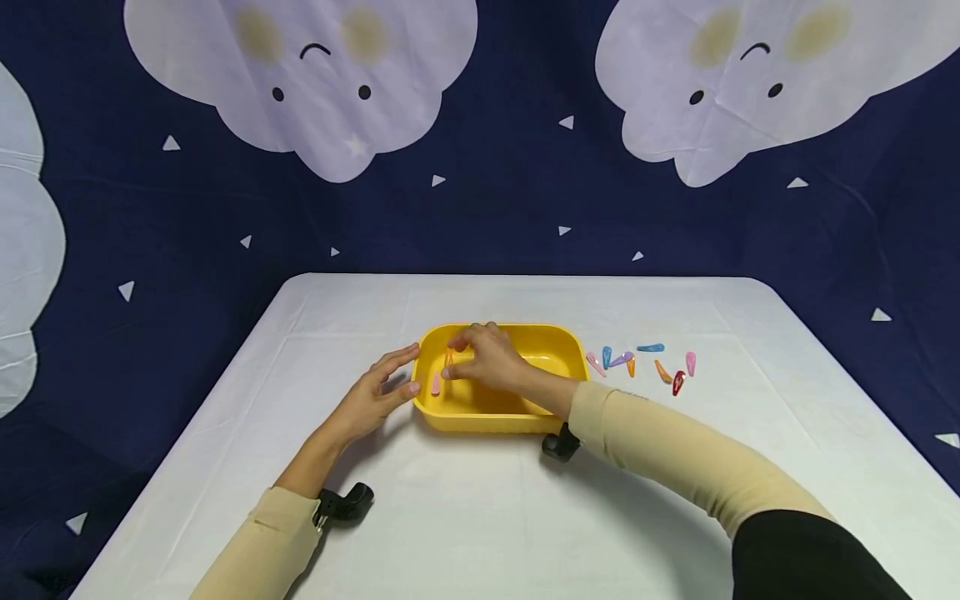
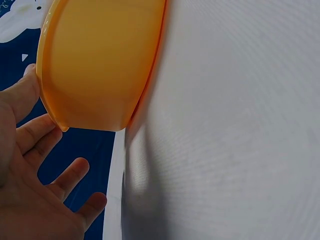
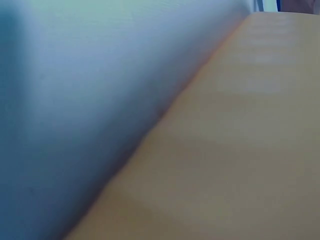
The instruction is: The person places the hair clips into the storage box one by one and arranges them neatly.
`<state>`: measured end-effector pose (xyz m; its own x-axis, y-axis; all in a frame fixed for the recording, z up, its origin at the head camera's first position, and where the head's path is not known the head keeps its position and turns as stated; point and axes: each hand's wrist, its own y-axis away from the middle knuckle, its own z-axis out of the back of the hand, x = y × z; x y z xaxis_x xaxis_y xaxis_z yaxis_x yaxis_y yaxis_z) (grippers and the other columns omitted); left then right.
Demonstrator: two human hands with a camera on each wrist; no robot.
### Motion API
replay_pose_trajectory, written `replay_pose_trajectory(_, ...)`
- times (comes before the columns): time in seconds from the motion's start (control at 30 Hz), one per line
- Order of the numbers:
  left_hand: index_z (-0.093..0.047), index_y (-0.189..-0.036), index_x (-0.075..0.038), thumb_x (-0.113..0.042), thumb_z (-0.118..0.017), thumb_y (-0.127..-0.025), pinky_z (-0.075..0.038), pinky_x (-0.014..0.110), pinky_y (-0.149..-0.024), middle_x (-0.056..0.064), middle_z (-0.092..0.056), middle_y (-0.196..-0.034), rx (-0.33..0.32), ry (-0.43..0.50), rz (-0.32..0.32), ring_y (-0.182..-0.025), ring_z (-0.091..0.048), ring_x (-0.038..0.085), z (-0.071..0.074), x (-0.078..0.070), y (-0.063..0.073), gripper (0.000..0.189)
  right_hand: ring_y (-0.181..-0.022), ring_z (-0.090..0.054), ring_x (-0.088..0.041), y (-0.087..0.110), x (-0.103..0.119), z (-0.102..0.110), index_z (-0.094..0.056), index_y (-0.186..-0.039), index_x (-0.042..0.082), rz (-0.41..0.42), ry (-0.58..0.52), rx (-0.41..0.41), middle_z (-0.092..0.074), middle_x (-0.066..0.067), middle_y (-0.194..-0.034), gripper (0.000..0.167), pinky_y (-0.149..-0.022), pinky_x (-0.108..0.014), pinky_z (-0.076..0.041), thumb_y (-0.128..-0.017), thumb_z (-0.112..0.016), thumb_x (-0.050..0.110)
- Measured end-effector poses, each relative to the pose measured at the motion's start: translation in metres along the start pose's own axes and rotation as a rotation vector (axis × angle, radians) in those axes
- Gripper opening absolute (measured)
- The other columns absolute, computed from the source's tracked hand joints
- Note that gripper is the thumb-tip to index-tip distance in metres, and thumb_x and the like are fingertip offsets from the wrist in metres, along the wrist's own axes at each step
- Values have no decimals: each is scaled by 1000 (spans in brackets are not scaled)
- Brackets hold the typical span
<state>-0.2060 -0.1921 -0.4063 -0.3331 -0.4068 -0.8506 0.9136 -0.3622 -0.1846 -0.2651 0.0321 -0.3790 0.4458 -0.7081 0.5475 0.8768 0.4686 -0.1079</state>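
Observation:
A yellow plastic tray (image 1: 491,422) sits on the white table. My left hand (image 1: 372,394) rests at its left end, fingers stretched out and fingertips at the rim; in the left wrist view the thumb and nearest fingertips meet the tray's edge (image 2: 45,55). Inside the tray's left part, my right hand (image 1: 487,357) reaches down, its thumb and fingers at the two ends of an orange hair clip (image 1: 448,357). A pink hair clip (image 1: 436,383) lies on the tray floor just below it. In the right wrist view the tray's wall (image 3: 225,150) hides the right hand.
Right of the tray lie several loose hair clips, among them a blue one (image 1: 650,347), a purple one (image 1: 621,359), a red one (image 1: 678,383) and a pink one (image 1: 691,363). Behind the table hangs a dark blue cloth (image 1: 517,208) with clouds.

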Motion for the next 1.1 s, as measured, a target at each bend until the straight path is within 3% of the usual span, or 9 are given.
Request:
replay_pose_trajectory(0.2, -41, -143, -9, -23, -60, -93, -16, 60, -115, 8, -32, -153, 0, 8, -3, -145, -19, 32, -1, -1, 0, 56, -110, -49, -23, 0, -3, -7, -66, -115, 12, -18, -17, 21, -66, -5, -112, 48, -100, -41, -34, -77, -76, 40)
replay_pose_trajectory(0.53, -41, -142, -8, -21, -60, -93, -14, 59, -116, 8, -33, -153, -3, 27, -6, -145, -19, 31, -1, -1, 0, 55, -102, -48, -21, -2, -7, -16, -67, -114, 11, -24, 5, 19, -65, -4, -108, 49, -87, -34, -36, -75, -78, 39)
replay_pose_trajectory(1.1, -41, -142, -6, -19, -60, -93, -17, 61, -115, 10, -33, -153, -9, 10, -18, -145, -21, 32, -1, -1, 0, 55, -100, -47, -20, -7, -10, -24, -68, -113, 11, -33, 70, 78, -63, -2, -107, 51, -87, -34, -35, -74, -79, 42)
